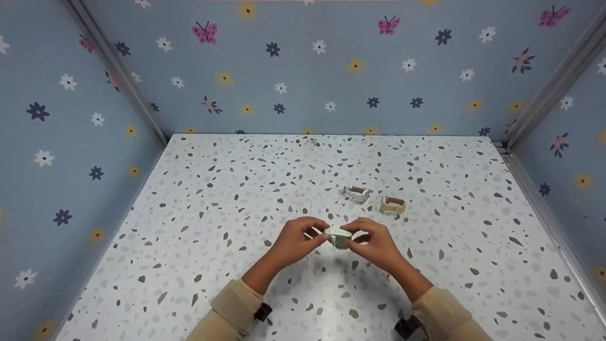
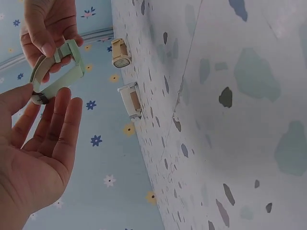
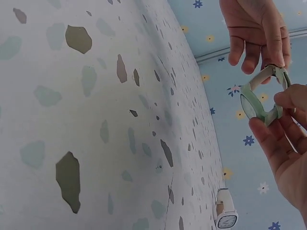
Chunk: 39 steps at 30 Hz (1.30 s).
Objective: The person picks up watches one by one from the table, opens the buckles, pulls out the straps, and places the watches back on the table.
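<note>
A pale green wristwatch (image 1: 339,239) is held above the table between both hands, its strap forming a loop. My left hand (image 1: 298,239) pinches the strap at the dark metal buckle (image 2: 40,98), thumb on one side and fingers on the other. On the opposite side, my right hand (image 1: 377,242) grips the watch by the strap next to its case (image 3: 250,104). In the right wrist view the round dial faces away from the palm. Beyond the hands stand a white watch (image 1: 357,193) and a tan watch (image 1: 392,205), both with straps looped.
The white speckled table (image 1: 213,213) reaches back to a blue flowered wall (image 1: 307,66). Similar side panels (image 1: 61,189) rise at left and right, with metal posts (image 1: 118,66) at the back corners.
</note>
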Each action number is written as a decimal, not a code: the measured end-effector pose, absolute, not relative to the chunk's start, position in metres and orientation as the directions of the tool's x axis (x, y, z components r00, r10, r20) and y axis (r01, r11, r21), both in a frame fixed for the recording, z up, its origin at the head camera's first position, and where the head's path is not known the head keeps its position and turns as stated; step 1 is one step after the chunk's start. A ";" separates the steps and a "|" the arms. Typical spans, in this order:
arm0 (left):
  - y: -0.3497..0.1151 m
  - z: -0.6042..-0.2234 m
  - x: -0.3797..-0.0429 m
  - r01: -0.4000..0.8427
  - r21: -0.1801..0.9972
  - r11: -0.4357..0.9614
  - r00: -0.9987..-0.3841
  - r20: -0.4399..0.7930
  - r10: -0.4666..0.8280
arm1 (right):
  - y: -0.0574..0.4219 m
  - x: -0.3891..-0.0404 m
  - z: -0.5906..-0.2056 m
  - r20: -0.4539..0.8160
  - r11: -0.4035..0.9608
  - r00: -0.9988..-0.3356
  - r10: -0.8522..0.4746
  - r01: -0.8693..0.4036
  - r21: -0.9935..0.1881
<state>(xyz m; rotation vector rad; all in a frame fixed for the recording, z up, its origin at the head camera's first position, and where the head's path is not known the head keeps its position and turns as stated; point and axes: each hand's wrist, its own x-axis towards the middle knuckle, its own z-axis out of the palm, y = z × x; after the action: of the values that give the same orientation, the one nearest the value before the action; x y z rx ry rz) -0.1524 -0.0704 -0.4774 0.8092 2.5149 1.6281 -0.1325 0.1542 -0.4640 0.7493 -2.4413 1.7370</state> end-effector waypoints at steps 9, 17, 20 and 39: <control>-0.071 -0.472 -0.151 0.480 0.750 0.455 -0.822 0.204 0.531 | 0.155 -0.133 -0.462 0.242 0.307 -0.883 -0.402 -0.379 -0.873; -0.071 -0.473 -0.149 0.482 0.717 0.505 -0.828 0.183 0.530 | 0.155 -0.134 -0.458 0.198 0.349 -0.875 -0.441 -0.371 -0.861; -0.070 -0.473 -0.149 0.475 0.727 0.495 -0.829 0.181 0.529 | 0.156 -0.134 -0.457 0.203 0.351 -0.872 -0.445 -0.379 -0.856; -0.066 -0.479 -0.148 0.325 0.905 0.275 -0.848 0.151 0.508 | 0.166 -0.135 -0.459 0.165 0.345 -0.877 -0.450 -0.341 -0.874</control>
<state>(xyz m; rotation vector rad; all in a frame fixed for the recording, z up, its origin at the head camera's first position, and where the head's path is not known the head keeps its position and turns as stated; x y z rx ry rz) -0.1477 -0.0660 -0.4788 0.7827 2.3690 1.6174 -0.1351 0.1664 -0.4587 0.7864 -2.6612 1.6855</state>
